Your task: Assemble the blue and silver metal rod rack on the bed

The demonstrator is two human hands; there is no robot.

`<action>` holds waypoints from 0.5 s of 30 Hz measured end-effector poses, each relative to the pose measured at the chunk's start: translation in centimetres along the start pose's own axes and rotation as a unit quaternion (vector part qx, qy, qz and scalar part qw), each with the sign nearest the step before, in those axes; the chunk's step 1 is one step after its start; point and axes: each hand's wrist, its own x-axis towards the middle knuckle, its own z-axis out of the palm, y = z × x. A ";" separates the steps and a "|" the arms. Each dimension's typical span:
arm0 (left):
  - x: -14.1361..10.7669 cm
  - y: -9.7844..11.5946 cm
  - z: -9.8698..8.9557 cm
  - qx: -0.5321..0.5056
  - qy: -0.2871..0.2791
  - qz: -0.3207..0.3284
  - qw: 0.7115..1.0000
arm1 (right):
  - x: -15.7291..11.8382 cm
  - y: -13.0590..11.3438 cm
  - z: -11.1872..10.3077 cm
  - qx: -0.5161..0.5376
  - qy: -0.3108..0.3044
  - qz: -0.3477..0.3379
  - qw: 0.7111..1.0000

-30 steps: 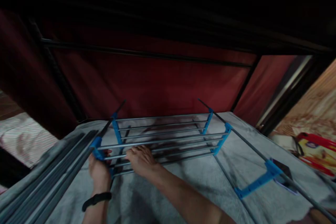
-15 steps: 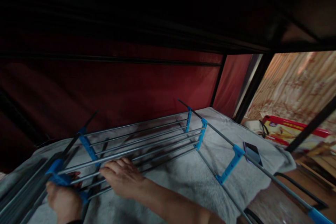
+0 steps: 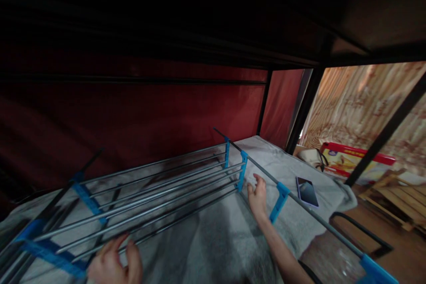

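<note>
A partly assembled rack of grey metal tubes and blue plastic connectors (image 3: 133, 206) lies on a grey blanket (image 3: 203, 248). My left hand (image 3: 115, 262) is at the bottom, beside the lower tubes and the left blue connector (image 3: 55, 257). Its thumb and fingers are apart; whether they touch a tube I cannot tell. Further right, my right hand (image 3: 258, 197) hovers with spread, slightly bent fingers. It sits between the blue connector at the tubes' right end (image 3: 242, 171) and a bare blue connector (image 3: 279, 202) on the side pole. Nothing shows in it.
Loose grey tubes (image 3: 13, 248) lie at the far left. A phone (image 3: 306, 191) rests on the blanket beyond the side pole. Dark bed-frame posts (image 3: 304, 111) and a low dark ceiling enclose the space. A red and yellow box (image 3: 353, 159) and a wooden item (image 3: 399, 199) stand at right.
My right hand has left the tubes on the left and moved right to the other end. My left hand has come off the left connector and shifted right. The view has turned slightly right.
</note>
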 end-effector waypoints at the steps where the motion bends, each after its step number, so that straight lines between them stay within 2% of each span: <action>1: 0.5 1.7 1.0 0.013 0.018 0.057 0.998 | 1.6 0.1 -0.1 0.008 -0.002 0.007 1.000; 4: 3.4 7.2 4.1 0.037 -0.029 0.219 0.975 | 4.9 -0.7 0.9 0.033 -0.036 0.002 0.999; 7: 6.9 11.2 6.8 0.078 -0.129 0.314 0.937 | 6.5 -2.0 2.4 0.070 -0.083 -0.020 0.994; 9: 8.5 12.5 8.0 0.113 -0.201 0.332 0.915 | 7.1 -2.7 3.0 0.096 -0.110 -0.030 0.989; 12: 9.8 12.9 9.1 0.154 -0.295 0.317 0.888 | 7.6 -3.2 3.4 0.124 -0.127 -0.028 0.984; 15: 10.1 12.6 9.3 0.160 -0.323 0.304 0.882 | 7.8 -3.3 3.7 0.137 -0.123 -0.031 0.982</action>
